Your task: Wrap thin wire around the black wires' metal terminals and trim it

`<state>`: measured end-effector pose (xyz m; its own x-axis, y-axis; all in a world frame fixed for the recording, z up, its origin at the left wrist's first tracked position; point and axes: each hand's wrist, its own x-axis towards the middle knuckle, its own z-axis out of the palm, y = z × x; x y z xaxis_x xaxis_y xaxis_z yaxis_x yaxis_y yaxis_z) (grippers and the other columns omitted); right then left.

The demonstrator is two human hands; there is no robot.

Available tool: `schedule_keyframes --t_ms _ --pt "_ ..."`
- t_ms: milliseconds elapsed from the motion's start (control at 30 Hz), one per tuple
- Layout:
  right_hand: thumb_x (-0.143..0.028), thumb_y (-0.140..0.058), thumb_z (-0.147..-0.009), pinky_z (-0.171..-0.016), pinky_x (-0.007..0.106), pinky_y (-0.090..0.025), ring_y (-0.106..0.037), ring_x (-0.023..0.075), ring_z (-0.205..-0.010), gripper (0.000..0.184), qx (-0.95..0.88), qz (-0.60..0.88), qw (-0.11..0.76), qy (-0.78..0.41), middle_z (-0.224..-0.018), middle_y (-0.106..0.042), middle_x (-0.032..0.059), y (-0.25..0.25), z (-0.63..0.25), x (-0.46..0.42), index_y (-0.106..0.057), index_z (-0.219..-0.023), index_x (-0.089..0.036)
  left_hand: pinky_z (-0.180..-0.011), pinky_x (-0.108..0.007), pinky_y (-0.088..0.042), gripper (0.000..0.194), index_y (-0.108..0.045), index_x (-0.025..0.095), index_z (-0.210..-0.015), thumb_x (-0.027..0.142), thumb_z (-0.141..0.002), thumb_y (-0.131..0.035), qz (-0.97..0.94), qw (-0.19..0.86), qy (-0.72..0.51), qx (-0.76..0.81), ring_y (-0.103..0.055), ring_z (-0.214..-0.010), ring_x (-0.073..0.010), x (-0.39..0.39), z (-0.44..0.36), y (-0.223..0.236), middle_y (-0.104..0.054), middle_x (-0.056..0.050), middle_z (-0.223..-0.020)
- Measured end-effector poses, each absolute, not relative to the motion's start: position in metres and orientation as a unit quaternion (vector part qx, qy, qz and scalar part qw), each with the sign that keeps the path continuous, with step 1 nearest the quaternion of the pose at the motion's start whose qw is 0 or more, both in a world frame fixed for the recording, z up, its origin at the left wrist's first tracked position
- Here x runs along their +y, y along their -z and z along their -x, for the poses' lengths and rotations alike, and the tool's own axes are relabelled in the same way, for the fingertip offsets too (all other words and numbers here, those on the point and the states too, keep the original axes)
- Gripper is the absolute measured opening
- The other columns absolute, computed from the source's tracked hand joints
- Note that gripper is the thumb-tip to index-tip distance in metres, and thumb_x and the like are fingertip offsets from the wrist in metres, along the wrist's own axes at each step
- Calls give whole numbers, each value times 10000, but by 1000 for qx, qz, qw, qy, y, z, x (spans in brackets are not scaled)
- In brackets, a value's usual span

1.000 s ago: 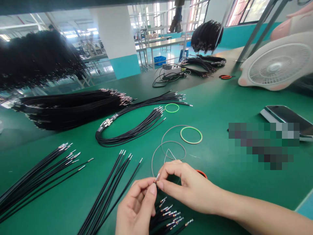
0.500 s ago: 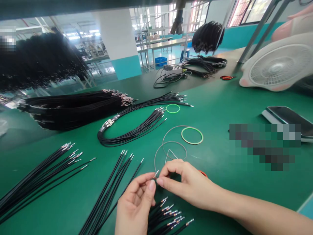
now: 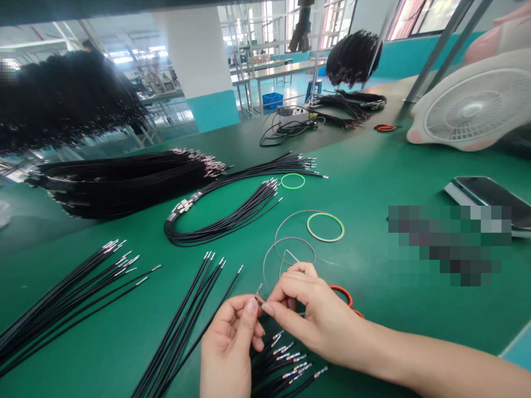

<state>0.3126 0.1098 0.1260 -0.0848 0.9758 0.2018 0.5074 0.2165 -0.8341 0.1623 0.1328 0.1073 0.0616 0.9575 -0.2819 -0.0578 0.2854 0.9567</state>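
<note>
My left hand (image 3: 230, 345) and my right hand (image 3: 309, 312) meet at the bottom middle, fingertips pinched together on the metal-tipped end of a thin black wire (image 3: 259, 289). Under the hands lies a small bunch of black wires with metal terminals (image 3: 290, 362). A grey wire loop (image 3: 288, 246) lies just beyond my right fingers. An orange ring (image 3: 343, 293) peeks out behind my right hand. To the left of my left hand a straight bundle of black wires (image 3: 186, 320) lies on the green table (image 3: 373, 182).
More wire bundles lie at the left (image 3: 70, 298), in the middle as a coil (image 3: 224, 215) and as a big pile (image 3: 120, 179). Green rings (image 3: 326, 227) (image 3: 292, 181), a white fan (image 3: 473, 108) and a phone (image 3: 489, 193) sit to the right.
Both hands stay pinched on the wire tip; they shifted slightly left and the orange ring behind my right hand shows more.
</note>
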Motion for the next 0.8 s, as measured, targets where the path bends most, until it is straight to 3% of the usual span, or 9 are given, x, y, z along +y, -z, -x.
schedule_keyframes --t_ms 800 --pt "-180 -535 -918 -859 382 -361 -502 168 -756 200 -676 564 371 -297 -657 -560 -15 -132 -315 110 -570 -722 -202 -390 -155 -320 369 -674 143 -721 503 -715 -755 -398 670 -358 514 -408 -421 -49 136 -153 -102 -588 11 -534"
